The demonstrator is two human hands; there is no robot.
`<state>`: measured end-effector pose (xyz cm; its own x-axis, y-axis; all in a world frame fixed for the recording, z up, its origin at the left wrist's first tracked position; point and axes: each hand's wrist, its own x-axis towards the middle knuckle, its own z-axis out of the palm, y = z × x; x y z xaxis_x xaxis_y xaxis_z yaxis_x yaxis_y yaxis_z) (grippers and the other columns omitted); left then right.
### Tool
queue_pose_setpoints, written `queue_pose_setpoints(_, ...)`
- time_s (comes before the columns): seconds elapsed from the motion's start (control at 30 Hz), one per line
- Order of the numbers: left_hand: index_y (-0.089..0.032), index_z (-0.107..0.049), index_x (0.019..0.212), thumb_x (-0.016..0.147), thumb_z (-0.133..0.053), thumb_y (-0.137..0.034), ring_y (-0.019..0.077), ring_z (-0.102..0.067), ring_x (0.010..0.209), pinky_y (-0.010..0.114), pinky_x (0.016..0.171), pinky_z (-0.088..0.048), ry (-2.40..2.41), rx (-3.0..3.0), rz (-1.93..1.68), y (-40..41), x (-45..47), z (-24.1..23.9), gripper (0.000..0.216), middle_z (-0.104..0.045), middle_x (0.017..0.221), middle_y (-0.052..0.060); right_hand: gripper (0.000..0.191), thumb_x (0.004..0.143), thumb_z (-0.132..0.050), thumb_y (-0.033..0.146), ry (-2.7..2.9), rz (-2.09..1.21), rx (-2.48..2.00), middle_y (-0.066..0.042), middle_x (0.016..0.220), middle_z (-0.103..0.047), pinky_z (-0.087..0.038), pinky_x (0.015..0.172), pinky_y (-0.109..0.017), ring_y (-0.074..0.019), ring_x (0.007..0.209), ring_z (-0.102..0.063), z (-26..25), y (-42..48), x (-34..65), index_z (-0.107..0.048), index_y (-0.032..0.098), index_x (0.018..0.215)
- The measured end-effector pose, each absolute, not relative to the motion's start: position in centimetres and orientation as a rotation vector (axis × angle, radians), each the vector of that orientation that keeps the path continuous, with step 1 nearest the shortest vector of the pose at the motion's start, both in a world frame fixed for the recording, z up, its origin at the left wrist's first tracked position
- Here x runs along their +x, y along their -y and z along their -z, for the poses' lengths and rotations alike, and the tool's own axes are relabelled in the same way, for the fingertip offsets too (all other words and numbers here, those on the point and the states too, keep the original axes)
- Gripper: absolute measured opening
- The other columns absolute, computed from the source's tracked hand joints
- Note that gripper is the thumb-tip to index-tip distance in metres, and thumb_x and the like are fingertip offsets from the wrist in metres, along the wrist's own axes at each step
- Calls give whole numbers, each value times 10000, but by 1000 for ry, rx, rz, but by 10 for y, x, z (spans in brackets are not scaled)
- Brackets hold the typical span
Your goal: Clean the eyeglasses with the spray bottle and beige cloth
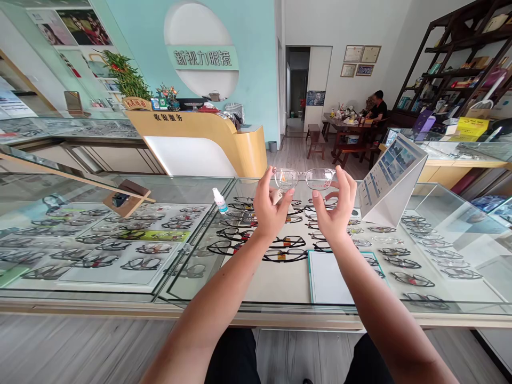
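Observation:
A pair of clear-framed eyeglasses (pixel 302 174) is held up level above the glass counter, lenses facing me. My left hand (pixel 269 209) is closed on its left end, fingers at the frame's outer corner. On the other side, my right hand (pixel 335 209) pinches the right end near the hinge. A small pale crumpled piece, perhaps a cloth (pixel 277 196), shows between the fingers of my left hand. Below the hands, several dark-framed eyeglasses (pixel 286 255) lie in rows inside the showcase. A white spray bottle (pixel 220 201) with a blue label stands on the glass to the left.
The glass showcase (pixel 248 308) spans the view before me. A white-and-teal pad (pixel 330 277) lies by my right forearm. Right of my hands stands a folded display card (pixel 394 178); a wooden stand (pixel 127 197) is at left. Far back, a person (pixel 378 108) sits at a table.

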<state>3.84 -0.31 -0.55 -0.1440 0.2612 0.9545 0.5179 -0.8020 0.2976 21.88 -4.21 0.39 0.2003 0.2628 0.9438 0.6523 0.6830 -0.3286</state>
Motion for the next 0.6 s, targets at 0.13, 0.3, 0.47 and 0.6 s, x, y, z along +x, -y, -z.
queue_pose_setpoints(0.13, -306, -491, 1734, 1120, -716, -547, 147, -594, 757, 349, 796, -598, 892, -1911, 2050, 3, 38, 6, 697, -759, 1519, 145, 740, 1121, -653, 469, 1394, 310, -858, -179, 1595, -580, -699, 704, -433, -292, 1102, -745, -3, 42, 219, -375, 412, 1805)
queue_pose_setpoints(0.3, -296, -475, 1733, 1092, -735, -613, 178, -656, 870, 339, 737, -580, 911, -1861, 1999, 1, 36, 6, 761, -698, 1510, 172, 704, 1140, -622, 468, 1402, 246, -875, -174, 1597, -606, -701, 697, -439, -283, 1086, -755, -2, 41, 218, -372, 422, 1796)
queue_pose_setpoints(0.47, -333, -489, 1717, 1072, -789, -559, 180, -656, 924, 314, 721, -581, 815, -1834, 2033, -1, 36, 4, 746, -655, 1486, 149, 679, 1144, -607, 484, 1411, 156, -921, -184, 1634, -611, -711, 739, -460, -308, 1171, -760, 0, 40, 217, -405, 391, 1786)
queue_pose_setpoints(0.6, -356, -483, 1730, 1069, -785, -566, 237, -681, 1080, 355, 789, -626, 788, -1834, 2020, -2, 36, 3, 757, -640, 1474, 152, 659, 1145, -598, 491, 1409, 109, -932, -191, 1637, -627, -708, 768, -467, -313, 1188, -771, 3, 39, 216, -424, 355, 1766)
